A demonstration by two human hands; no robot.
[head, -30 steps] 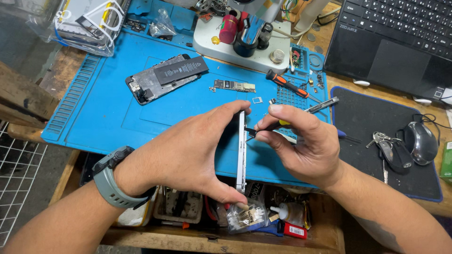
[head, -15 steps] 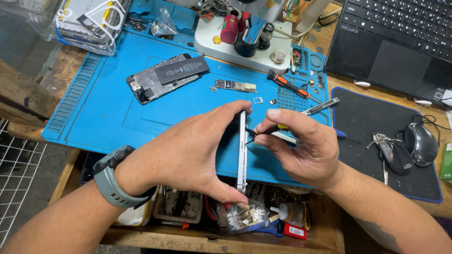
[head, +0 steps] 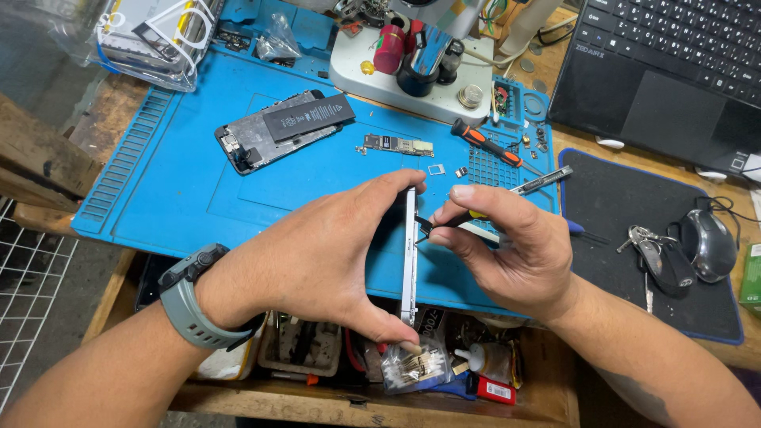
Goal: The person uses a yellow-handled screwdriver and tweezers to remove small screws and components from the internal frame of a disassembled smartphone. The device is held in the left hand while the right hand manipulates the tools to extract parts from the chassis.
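Observation:
My left hand (head: 325,254) holds a slim silver phone frame (head: 409,254) upright on its edge, thumb at the bottom end and fingers at the top. My right hand (head: 511,254) pinches black tweezers (head: 441,225) whose tip touches the frame's side edge near the top. A grey watch (head: 190,297) sits on my left wrist. Both hands hover over the near edge of a blue work mat (head: 206,182).
On the mat lie an opened phone body with a black battery (head: 281,127), a small circuit board (head: 400,145), an orange-handled screwdriver (head: 485,144) and small parts. A white microscope base (head: 412,75), laptop (head: 674,71), mouse (head: 708,244) and keys (head: 650,254) stand behind and right. An open drawer of supplies (head: 428,364) sits below.
My hands and the phone frame stay nearly still. The tweezer tip has shifted slightly against the frame's edge.

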